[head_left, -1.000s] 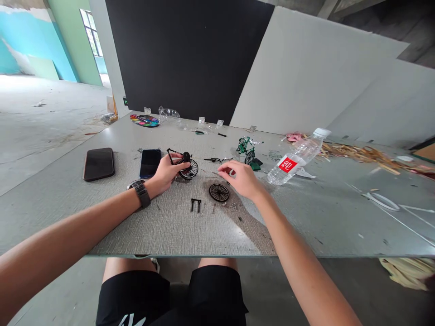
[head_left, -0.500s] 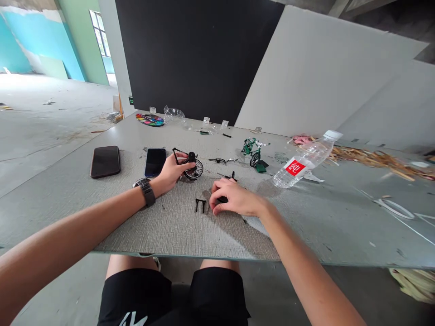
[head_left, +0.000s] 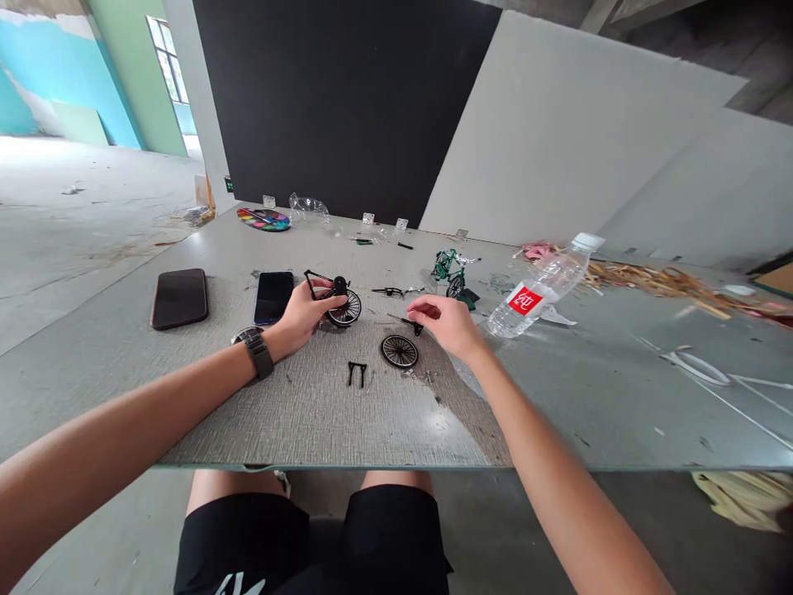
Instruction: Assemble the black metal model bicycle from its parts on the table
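My left hand is closed around a black toy bicycle frame, which has a spoked wheel at its right end. Over the table to its right, my right hand has its fingers curled in, thumb and fingertips close together; whatever may be between them is too small to make out. Just under those fingertips lies a thin dark part. A loose spoked wheel rests flat below it. Further left is a black fork-shaped piece, and tiny bits lie right of the wheel.
Behind my hands are a black handlebar-like part and a green toy bicycle. A water bottle stands tilted at right. Two phones lie left, with a paint palette and clear plastic at the back.
My right hand has lifted off the loose wheel and moved up and right, uncovering the wheel. My left hand keeps hold of the bicycle frame. The view has shifted slightly.
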The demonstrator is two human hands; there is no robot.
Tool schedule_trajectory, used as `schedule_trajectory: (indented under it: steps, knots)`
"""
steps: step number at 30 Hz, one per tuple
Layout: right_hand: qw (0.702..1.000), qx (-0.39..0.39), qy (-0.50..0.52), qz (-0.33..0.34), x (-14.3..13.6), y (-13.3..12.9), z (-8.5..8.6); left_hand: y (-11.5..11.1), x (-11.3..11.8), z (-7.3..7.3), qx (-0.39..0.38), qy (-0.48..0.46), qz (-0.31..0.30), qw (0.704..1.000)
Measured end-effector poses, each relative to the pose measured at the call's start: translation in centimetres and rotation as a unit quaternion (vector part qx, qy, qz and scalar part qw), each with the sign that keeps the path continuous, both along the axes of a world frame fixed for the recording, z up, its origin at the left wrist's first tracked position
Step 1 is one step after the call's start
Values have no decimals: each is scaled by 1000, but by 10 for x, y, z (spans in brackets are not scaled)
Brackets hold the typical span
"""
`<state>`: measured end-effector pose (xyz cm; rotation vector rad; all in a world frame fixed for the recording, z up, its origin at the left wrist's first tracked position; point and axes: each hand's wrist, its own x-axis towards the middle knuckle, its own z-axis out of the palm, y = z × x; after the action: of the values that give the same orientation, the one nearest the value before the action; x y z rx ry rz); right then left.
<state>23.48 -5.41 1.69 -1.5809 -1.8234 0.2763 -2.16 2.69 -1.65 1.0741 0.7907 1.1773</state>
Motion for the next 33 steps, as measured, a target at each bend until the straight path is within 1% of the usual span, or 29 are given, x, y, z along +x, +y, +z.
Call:
schedule_trajectory:
  steps: [4, 9, 12, 16, 20, 23, 27, 33]
  knots:
    - [1000, -7, 10, 17, -5, 2, -5, 0, 0, -1, 3, 2, 1, 1000]
    - [999, -28, -30, 34, -5, 4, -9, 1, 0, -2, 6, 7, 1, 1000]
    - [993, -39, -100, 44, -3, 4, -9, 2, 0, -2, 7, 11, 3, 1000]
    - [973, -22, -225, 43, -7, 3, -7, 3, 0, -3, 7, 10, 3, 1000]
    - [958, -23, -283, 40, -14, 2, -6, 3, 1, -3, 4, 7, 2, 1000]
    - [953, -29, -298, 36, -15, 4, -7, 2, 1, -2, 3, 5, 0, 1000]
    - [954, -30, -294, 43, -15, 6, -8, 2, 2, -2, 3, 0, 0, 1000]
    - [954, -27, -298, 34, -18, 8, -7, 1, 2, -1, 1, -9, 0, 1000]
